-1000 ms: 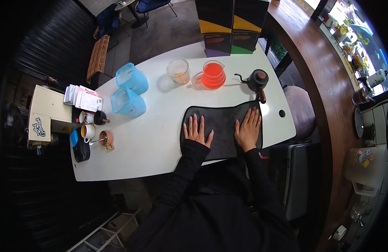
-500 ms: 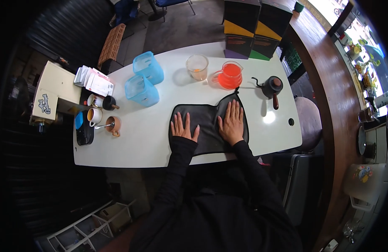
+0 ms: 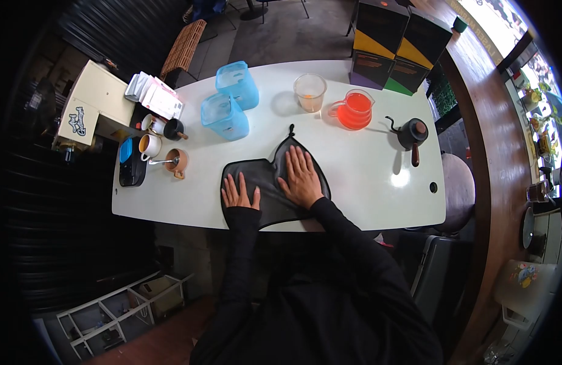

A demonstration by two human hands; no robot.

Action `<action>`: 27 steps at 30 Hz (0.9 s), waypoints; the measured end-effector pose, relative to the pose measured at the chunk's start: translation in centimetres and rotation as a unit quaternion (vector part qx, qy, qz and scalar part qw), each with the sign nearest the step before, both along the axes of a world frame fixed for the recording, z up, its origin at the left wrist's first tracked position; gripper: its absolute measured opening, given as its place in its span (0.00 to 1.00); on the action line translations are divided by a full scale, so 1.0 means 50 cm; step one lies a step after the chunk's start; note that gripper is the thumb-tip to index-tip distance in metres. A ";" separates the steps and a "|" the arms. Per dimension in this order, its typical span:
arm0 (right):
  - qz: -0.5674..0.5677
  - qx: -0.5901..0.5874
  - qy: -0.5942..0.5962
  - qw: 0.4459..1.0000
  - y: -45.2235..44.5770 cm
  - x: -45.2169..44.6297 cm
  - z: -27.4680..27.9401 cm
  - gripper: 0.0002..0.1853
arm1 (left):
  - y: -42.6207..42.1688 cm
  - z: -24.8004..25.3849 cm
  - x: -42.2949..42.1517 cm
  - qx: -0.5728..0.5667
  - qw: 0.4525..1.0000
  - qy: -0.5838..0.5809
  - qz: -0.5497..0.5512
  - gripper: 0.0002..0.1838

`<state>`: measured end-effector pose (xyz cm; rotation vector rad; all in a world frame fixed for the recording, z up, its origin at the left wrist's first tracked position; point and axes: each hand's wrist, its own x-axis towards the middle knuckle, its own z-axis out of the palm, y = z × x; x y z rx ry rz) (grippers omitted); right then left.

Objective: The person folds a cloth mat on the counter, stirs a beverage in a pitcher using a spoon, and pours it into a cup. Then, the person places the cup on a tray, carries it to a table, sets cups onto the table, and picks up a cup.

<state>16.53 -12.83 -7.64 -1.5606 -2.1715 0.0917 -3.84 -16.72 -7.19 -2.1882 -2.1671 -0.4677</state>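
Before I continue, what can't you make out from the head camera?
Head view:
Black mat beneath the left grip and right grip: covered by them.
Inside the kettle: hidden by its lid.
Small print on the black boxes: too small to read.
Blue chair in the background: cut off by the top edge.

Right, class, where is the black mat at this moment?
In the head view, the black mat lies midway along the near edge of the white table, under the left hand and right hand, left of the kettle.
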 end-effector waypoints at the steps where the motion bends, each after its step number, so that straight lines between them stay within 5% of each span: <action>1: 0.003 0.000 0.001 1.000 -0.002 -0.014 0.001 0.40 | -0.006 -0.002 -0.011 0.000 1.000 0.001 0.003 0.37; 15: 0.101 0.008 0.041 0.994 -0.033 -0.014 0.004 0.36 | -0.027 -0.018 0.003 -0.038 0.997 0.046 0.041 0.41; 27: -0.037 0.007 0.039 0.999 -0.067 0.158 0.003 0.36 | 0.021 -0.003 0.180 -0.032 0.994 0.070 -0.083 0.42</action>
